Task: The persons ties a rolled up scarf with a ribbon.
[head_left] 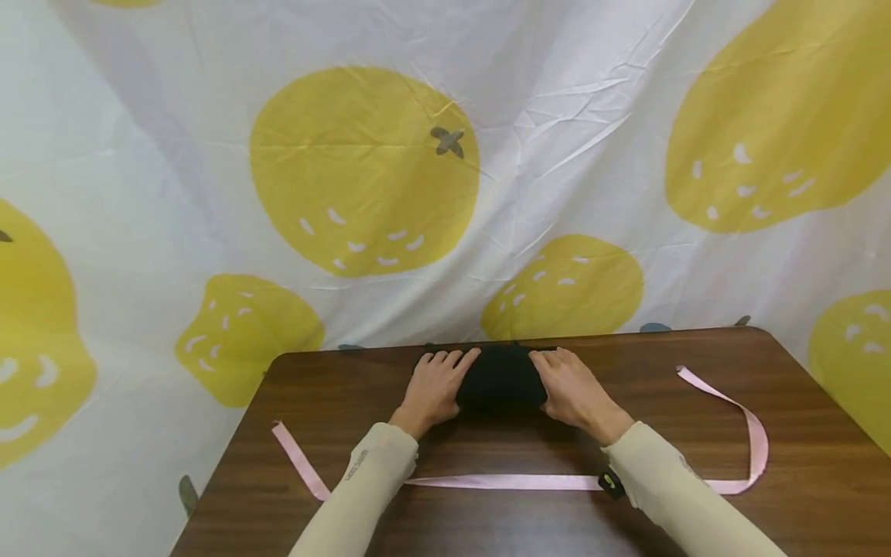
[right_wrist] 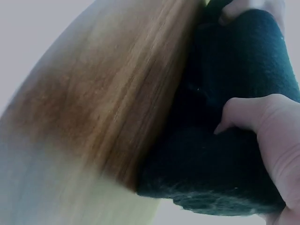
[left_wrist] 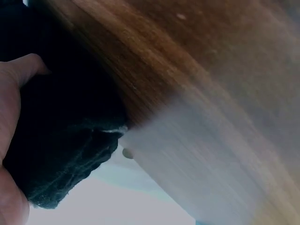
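Observation:
Both hands hold a thick black fuzzy cloth (head_left: 501,375), rolled or folded, at the far edge of the table. My left hand (head_left: 435,387) grips its left end, with the thumb on the near side and the fingers over the top. At the right end, my right hand (head_left: 574,387) grips it the same way. In the left wrist view the left thumb presses into the cloth (left_wrist: 70,103), whose frayed end shows below. The right wrist view shows the right thumb against the cloth (right_wrist: 201,159), with part of the other hand beyond.
A pink ribbon (head_left: 508,482) lies across the brown wooden table (head_left: 501,526), passing under both forearms. Its left end slants up and its right end curves back. Behind the table hangs a white curtain (head_left: 390,309) printed with yellow lemons.

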`<action>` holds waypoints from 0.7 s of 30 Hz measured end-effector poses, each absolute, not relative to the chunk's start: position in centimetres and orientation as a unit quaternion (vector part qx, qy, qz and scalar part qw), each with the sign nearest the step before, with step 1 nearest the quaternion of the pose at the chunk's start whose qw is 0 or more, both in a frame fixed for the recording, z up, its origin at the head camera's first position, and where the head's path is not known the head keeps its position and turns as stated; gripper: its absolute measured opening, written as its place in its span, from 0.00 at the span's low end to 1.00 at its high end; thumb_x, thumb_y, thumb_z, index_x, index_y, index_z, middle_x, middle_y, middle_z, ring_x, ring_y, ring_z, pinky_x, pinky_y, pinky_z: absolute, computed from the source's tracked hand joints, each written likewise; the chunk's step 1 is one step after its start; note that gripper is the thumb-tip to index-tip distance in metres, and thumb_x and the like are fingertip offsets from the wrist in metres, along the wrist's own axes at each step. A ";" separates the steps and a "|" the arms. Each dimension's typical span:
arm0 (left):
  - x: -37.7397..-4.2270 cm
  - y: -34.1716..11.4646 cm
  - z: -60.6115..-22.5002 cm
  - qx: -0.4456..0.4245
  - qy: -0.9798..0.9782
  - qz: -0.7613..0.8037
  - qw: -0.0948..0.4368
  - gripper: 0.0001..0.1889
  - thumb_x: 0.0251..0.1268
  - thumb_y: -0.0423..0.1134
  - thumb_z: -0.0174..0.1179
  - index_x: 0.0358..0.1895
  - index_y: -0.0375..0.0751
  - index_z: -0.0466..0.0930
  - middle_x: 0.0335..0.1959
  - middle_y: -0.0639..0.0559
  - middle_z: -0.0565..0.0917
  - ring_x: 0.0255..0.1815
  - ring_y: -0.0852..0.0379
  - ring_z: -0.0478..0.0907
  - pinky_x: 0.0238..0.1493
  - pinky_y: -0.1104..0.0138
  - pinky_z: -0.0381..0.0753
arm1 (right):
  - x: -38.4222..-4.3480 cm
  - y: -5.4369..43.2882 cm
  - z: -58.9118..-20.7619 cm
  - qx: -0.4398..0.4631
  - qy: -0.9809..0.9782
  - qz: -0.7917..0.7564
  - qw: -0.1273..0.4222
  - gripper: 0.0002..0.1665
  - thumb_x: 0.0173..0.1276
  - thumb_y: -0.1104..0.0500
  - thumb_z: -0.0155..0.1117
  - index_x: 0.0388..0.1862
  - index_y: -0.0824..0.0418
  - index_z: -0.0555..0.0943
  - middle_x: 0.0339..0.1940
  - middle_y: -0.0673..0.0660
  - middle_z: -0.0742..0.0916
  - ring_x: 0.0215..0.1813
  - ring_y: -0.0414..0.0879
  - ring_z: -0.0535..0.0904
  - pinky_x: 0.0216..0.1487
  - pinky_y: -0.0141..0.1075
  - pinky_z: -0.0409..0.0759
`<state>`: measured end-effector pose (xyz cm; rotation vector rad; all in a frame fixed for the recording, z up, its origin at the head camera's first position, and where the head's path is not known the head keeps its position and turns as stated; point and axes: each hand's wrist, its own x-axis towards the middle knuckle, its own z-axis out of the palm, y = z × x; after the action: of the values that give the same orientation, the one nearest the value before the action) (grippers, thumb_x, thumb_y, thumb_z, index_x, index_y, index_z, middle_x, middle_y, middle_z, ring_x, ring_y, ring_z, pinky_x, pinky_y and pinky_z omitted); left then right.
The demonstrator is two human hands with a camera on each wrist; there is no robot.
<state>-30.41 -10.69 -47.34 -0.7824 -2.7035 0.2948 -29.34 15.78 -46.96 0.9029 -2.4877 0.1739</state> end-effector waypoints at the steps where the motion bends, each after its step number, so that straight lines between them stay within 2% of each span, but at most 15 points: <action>1: -30.3 -10.8 -47.3 -0.274 -0.943 0.100 0.157 0.54 0.46 0.52 0.77 0.77 0.54 0.54 0.64 0.53 0.75 0.60 0.50 0.76 0.61 0.54 0.75 | -29.2 15.8 -46.8 0.329 -0.909 0.058 0.249 0.50 0.29 0.58 0.88 0.55 0.70 0.74 0.46 0.66 0.85 0.51 0.61 0.81 0.62 0.55 0.74; 7: -29.8 -11.7 -46.8 -0.291 -0.938 0.080 0.173 0.56 0.42 0.54 0.79 0.76 0.53 0.55 0.64 0.52 0.75 0.61 0.51 0.76 0.62 0.55 0.74 | -28.3 15.8 -45.8 0.334 -0.903 0.038 0.267 0.53 0.28 0.53 0.88 0.57 0.67 0.75 0.50 0.64 0.84 0.58 0.63 0.79 0.67 0.57 0.69; 14: -29.6 -13.0 -46.4 -0.319 -0.925 0.045 0.204 0.57 0.37 0.56 0.81 0.75 0.53 0.58 0.64 0.52 0.76 0.61 0.51 0.75 0.63 0.56 0.74 | -26.7 16.1 -45.0 0.370 -0.874 0.076 0.307 0.57 0.27 0.54 0.90 0.59 0.68 0.74 0.53 0.66 0.82 0.56 0.61 0.79 0.59 0.52 0.78; 21: -29.6 -14.1 -45.8 -0.351 -0.904 0.014 0.243 0.55 0.37 0.56 0.80 0.73 0.50 0.61 0.62 0.51 0.78 0.61 0.50 0.76 0.64 0.56 0.74 | -26.0 16.5 -44.7 0.411 -0.833 0.123 0.350 0.63 0.24 0.55 0.90 0.63 0.71 0.70 0.60 0.70 0.78 0.59 0.62 0.76 0.58 0.54 0.77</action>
<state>-29.60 -14.05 -45.80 -0.9603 -2.4704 0.0375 -26.03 16.49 -44.69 1.0655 -2.1566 0.3190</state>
